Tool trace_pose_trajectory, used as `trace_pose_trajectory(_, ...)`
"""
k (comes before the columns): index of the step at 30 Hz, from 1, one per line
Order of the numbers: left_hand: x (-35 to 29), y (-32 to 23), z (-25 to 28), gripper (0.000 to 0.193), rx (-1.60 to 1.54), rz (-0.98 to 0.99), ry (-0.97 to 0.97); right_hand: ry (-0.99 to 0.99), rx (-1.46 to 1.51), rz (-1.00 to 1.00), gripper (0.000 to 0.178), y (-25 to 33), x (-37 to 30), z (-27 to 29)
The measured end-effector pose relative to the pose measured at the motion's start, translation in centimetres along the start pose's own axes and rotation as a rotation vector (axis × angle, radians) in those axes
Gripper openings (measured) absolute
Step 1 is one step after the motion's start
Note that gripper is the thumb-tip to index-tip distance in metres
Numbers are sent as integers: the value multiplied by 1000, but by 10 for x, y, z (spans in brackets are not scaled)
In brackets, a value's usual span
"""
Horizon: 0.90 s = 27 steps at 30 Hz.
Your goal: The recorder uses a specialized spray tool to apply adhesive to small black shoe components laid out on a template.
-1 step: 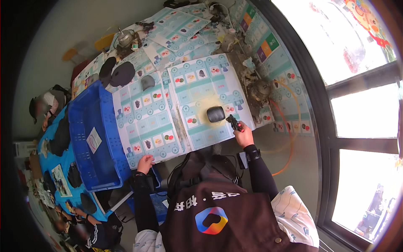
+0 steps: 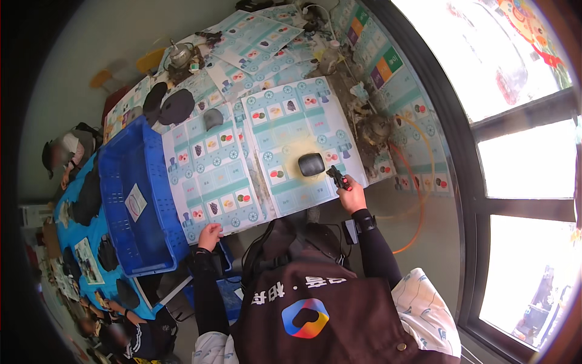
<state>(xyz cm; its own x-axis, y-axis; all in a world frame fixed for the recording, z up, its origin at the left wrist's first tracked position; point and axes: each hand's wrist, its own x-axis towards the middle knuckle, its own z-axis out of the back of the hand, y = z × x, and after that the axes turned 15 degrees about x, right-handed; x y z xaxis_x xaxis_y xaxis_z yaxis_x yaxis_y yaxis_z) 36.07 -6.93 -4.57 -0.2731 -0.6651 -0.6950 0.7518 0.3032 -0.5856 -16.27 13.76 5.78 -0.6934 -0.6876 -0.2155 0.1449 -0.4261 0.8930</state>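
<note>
Right hand (image 2: 351,198): grips spray gun (image 2: 337,176), seemingly angled toward dark pad (image 2: 311,164);
Left hand (image 2: 210,237): at left printed sheet (image 2: 209,176); cannot tell whether gripping;
Pad: on right printed sheet (image 2: 297,193), probably shielding the surface (image 2: 262,195)

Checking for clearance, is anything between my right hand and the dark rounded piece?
Only the black handheld tool in your right hand; between its tip and the dark rounded piece, nothing visible stands, just printed sheet.
</note>
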Motion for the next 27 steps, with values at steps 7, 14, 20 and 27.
trace_pose_trajectory(7, 12, -14, -25, 32, 190, -16, -84, 161, 105, -105, 30, -19, -8, -9)
trace_pose_trajectory(14, 28, 6, -32, 37, 333, -219, -197, 108, -83, 55, 22, -14, 4, 2)
trace_pose_trajectory(20, 26, -27, -46, 43, 628, -119, -290, 264, 145, -157, 18, -11, 29, 6)
trace_pose_trajectory(27, 48, -20, -56, 41, 606, -5, -420, 312, 99, -309, 11, 58, 93, -3)
